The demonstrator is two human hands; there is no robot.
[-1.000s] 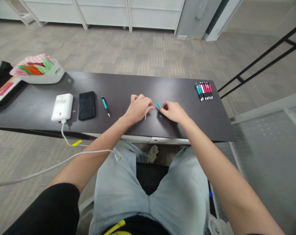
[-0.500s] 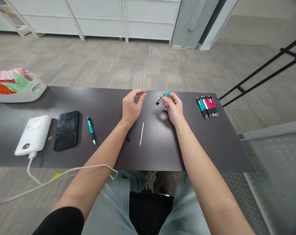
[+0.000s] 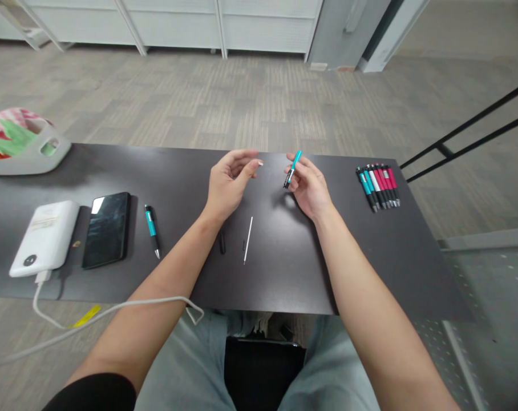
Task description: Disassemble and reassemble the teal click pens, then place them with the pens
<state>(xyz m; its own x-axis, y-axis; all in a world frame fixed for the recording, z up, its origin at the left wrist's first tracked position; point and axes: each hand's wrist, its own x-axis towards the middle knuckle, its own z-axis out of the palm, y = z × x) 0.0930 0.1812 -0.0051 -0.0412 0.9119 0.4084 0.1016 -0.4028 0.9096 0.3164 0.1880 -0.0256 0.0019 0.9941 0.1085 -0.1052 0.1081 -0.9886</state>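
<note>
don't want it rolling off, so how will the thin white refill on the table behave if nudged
The white refill would probably roll or swivel easily, being slim and on the smooth-looking table. It is likely very light, given how thin it is. It lies straight, so it seems fairly stiff.

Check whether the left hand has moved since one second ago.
Yes. Judged against the table's far edge, the left hand has shifted away from the person: it sat short of that edge, and now overlaps it in the view, perhaps partly lifted.

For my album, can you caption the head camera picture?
Right hand holds a teal barrel, left hand a white bit; a refill lies on the table.
</note>
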